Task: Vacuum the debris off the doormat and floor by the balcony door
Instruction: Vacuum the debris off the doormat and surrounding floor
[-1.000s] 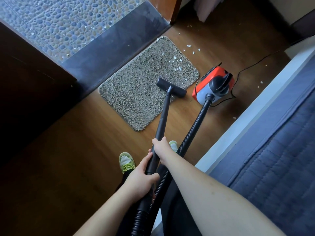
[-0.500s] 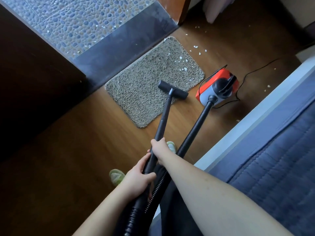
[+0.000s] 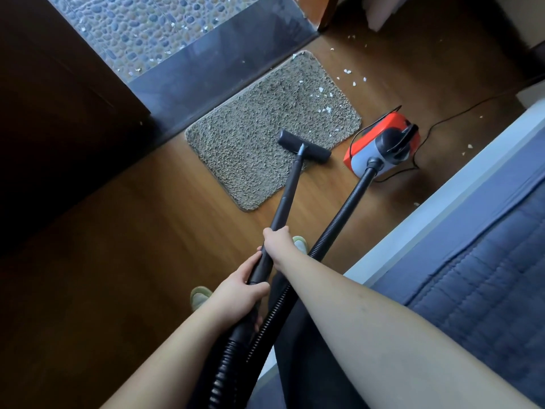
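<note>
Your shaggy grey-brown doormat [image 3: 265, 128] lies on the brown wooden floor [image 3: 132, 261], against the dark stone door sill [image 3: 218, 63]. The black vacuum head [image 3: 305, 146] sits on its near right edge. The orange-and-grey vacuum body [image 3: 380, 143] stands just right of the doormat, and the blue quilted bed [image 3: 486, 276] is on your right.

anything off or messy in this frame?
Yes: white debris bits are scattered on the far right part of the doormat, on the wood floor beyond it and on the pebble balcony floor. The doormat also lies askew to the dark threshold. The vacuum head sits at its near edge.
</note>
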The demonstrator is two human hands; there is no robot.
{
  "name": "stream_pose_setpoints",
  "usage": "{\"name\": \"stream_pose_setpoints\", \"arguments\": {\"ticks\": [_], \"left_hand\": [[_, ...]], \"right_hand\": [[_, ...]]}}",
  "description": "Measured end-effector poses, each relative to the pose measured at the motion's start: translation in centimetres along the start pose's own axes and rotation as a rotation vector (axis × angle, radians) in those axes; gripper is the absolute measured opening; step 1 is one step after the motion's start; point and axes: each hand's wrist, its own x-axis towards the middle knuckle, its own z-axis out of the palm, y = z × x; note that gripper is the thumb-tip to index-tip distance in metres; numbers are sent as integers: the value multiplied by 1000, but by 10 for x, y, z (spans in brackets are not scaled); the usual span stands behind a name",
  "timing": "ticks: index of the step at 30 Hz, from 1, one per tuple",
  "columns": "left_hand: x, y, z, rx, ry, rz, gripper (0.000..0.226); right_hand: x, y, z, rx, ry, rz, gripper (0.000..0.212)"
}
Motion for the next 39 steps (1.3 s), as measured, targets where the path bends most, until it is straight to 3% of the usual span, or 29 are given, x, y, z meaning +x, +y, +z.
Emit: {"name": "stream_pose_setpoints", "arguments": {"ticks": [8, 15, 25, 39], "left_hand": [[30, 29, 15, -97, 24, 37, 80], [43, 58, 28, -65, 23, 44, 80], [16, 21, 3, 53, 16, 5, 78], [-12, -50, -25, 21, -1, 18, 79]], "right_hand": [[25, -34, -20, -42, 15, 7, 34], [76, -38, -29, -88, 3, 13, 58], [7, -18, -17, -1, -21, 105, 33], [-5, 39, 43, 33, -5, 29, 31]]}}
